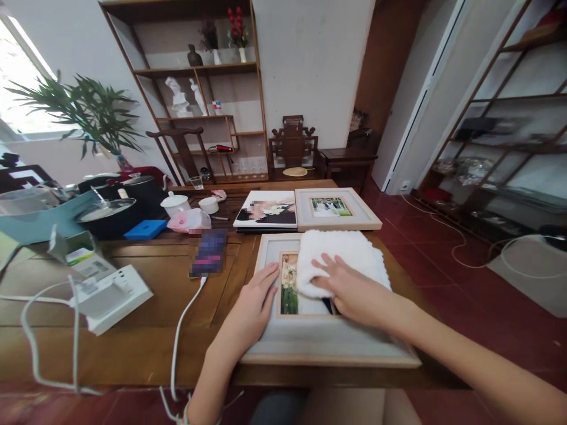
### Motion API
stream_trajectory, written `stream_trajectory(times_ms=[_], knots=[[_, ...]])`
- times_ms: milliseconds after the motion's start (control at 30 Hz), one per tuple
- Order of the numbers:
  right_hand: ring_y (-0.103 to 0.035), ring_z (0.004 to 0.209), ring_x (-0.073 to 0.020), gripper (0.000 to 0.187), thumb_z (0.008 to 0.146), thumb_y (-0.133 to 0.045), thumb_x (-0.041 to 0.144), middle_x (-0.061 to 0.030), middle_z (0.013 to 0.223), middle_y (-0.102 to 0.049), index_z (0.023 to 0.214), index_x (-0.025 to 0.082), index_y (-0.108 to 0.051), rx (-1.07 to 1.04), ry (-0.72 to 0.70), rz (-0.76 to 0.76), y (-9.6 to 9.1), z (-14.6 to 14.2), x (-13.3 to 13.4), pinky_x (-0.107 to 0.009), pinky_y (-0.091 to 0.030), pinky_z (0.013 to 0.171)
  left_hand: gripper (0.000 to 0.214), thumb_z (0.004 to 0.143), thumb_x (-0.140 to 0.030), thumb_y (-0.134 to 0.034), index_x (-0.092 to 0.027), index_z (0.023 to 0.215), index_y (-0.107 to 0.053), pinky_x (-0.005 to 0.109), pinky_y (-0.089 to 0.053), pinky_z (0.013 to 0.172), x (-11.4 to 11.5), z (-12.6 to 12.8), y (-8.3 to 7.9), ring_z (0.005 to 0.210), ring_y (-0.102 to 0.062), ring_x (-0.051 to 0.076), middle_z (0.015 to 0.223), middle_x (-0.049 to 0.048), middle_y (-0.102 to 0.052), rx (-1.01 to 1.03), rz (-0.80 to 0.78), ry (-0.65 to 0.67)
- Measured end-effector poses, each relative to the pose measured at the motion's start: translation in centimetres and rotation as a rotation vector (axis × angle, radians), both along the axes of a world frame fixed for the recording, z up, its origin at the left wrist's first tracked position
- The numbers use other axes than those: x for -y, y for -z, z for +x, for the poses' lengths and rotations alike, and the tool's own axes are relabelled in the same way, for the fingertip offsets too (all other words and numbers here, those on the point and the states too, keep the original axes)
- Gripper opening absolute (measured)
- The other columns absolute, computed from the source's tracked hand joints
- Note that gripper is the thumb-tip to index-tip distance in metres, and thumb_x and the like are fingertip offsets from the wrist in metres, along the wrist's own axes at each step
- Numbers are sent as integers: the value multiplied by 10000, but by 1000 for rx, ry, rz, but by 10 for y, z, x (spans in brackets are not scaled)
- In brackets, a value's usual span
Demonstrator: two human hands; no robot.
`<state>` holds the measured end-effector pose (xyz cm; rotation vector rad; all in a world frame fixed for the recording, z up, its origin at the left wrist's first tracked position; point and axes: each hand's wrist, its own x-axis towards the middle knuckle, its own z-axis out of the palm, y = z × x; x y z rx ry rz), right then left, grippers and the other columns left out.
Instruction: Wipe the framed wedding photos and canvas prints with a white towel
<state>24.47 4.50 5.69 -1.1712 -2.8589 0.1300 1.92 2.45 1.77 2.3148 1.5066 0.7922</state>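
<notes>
A pale wooden picture frame (328, 357) lies flat at the table's front edge, with a photo (289, 295) inside a grey mat. My left hand (250, 304) rests flat on the frame's left side, fingers stretched out beside the photo. A fluffy white cloth (349, 251) covers the upper right part of the frame and much of the photo. My right hand (348, 289) holds this cloth against the frame, fingers bent into its pile; part of the thumb is hidden. Just behind lie a second framed photo (367, 215) and a photo album (248, 206).
Left on the wooden table (212, 342) are a blurred phone (208, 254) on a white cable (179, 330), a white power strip (117, 301), a small opened box (77, 251) and a blue box (145, 229). Pots (106, 215) stand farther back. Shelves line the walls.
</notes>
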Motion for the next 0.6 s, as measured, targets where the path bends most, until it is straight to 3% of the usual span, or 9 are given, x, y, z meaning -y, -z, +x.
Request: stream_trajectory(times_ms=[167,300,433,600], knots=[[-375,1262,-305,621,592,-445,-28,-121,1352,-461,1150,204,-591,66,-121,-200,-35,3,67,-463,-343,1014,377,893,-213,-386,-152,1241,-518,407,-342,1071,1,0,-1,1259,-436,212,1345,101,-493,15,5,1],[-402,1245,-301,631,576,-457,-18,-93,1357,-459,1141,224,-600,29,-138,-203,-41,-2,86,-447,-348,1018,378,896,-205,-377,-147,1243,-514,401,-332,1078,1,0,-1,1269,-421,205,1355,104,-481,-1,-5,1],[-275,1312,-302,648,579,-452,3,-104,1404,-397,1190,192,-557,-53,-111,-146,-13,-6,62,-471,-268,1063,377,899,-195,-363,-131,1238,-515,400,-334,1076,0,0,1,1268,-422,203,1347,116,-487,-19,-6,12],[-211,1338,-272,639,594,-441,-14,-139,1420,-361,1199,169,-539,-106,-40,60,12,-3,4,-461,-218,1079,361,898,-194,-369,-153,1215,-535,402,-339,1073,0,-1,1,1268,-424,200,1348,104,-489,-18,4,20]])
